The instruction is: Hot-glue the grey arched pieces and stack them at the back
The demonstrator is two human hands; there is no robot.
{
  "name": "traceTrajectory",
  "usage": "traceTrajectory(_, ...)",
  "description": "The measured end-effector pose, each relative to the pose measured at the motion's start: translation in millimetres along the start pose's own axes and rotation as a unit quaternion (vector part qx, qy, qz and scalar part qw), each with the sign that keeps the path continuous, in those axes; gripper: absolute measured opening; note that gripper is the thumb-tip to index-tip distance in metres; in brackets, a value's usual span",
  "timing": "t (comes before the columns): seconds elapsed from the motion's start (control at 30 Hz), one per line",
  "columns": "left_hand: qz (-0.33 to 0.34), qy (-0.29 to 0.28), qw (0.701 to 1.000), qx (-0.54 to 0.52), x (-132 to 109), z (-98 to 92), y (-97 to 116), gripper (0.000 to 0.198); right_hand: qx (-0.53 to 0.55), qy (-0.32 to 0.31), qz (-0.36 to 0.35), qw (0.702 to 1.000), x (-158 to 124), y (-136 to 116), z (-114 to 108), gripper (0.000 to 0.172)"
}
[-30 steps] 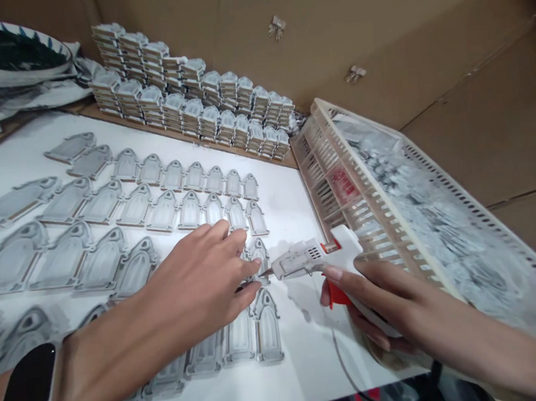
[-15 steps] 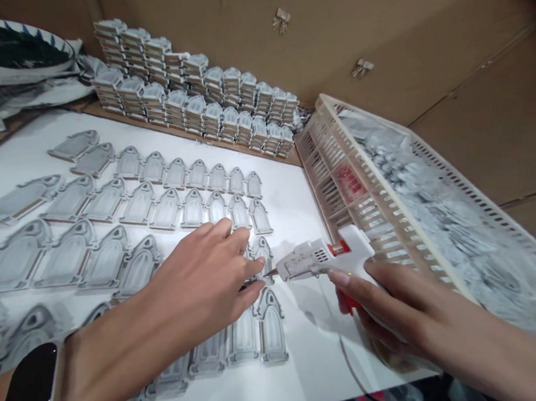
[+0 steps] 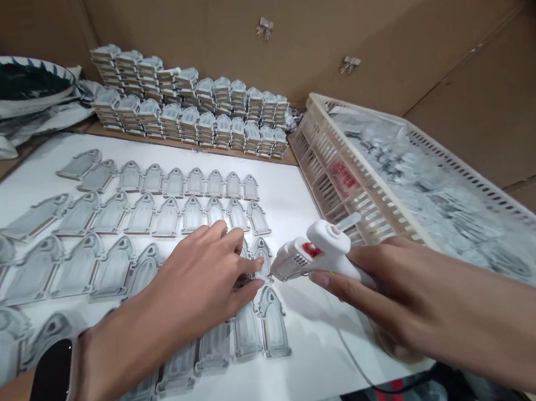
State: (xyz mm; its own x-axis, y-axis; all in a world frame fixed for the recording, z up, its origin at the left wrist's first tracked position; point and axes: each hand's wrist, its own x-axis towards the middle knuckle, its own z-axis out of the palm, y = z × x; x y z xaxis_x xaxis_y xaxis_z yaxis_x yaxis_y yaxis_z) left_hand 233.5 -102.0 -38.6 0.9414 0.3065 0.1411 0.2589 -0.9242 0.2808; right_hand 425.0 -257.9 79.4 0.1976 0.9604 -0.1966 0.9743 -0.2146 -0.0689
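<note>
My right hand (image 3: 378,291) is wrapped around a white hot glue gun (image 3: 331,245) with a glue stick (image 3: 348,221) poking out of its back. The gun's front points left and down at a small grey-white arch-shaped piece (image 3: 262,251) at the right end of its row; the nozzle tip is hard to make out. From the left, my left hand (image 3: 208,264) reaches over the rows, thumb and forefinger closed at that piece's left edge and partly covering it. Another arch-shaped piece (image 3: 274,327) lies just below my fingertips.
Rows of similar pieces (image 3: 86,264) cover the white board (image 3: 292,204). Stacks of them (image 3: 188,126) line the back. At right stands a cream plastic crate (image 3: 366,184) holding plastic-wrapped items. A patterned bowl (image 3: 11,81) sits back left. The gun's cord (image 3: 356,357) hangs over the front edge.
My right hand has tipped the glue gun, so its back end now faces me more and its nozzle tip no longer shows plainly. My left hand stays at the same piece. The view has shifted slightly.
</note>
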Motion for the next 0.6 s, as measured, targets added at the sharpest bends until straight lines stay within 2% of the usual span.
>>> traceTrajectory(0.1,0.002,-0.001,1.0,-0.002,-0.5,0.3,-0.3,0.016,-0.001,-0.066,-0.03,0.997,-1.1,-4.7,-4.4,0.06)
traceTrajectory(0.27,0.019,0.023,1.0,-0.008,-0.8,2.7,-2.9,0.018,-0.046,-0.02,-0.071,0.996,-7.8,-9.1,-0.4,0.053)
traceTrajectory(0.37,0.017,0.016,1.0,-0.009,0.0,3.1,-3.6,0.017,-0.05,-0.007,-0.07,0.996,-10.0,-10.8,2.5,0.052)
traceTrajectory(0.5,0.0,-0.014,1.0,-0.007,2.1,0.8,-1.0,0.017,-0.026,-0.036,-0.039,0.998,-9.3,-8.8,-0.9,0.055)
traceTrajectory(0.6,-0.016,-0.051,0.999,-0.007,2.7,-2.9,2.9,0.019,0.032,-0.055,-0.02,0.998,-12.5,4.0,-5.3,0.063)
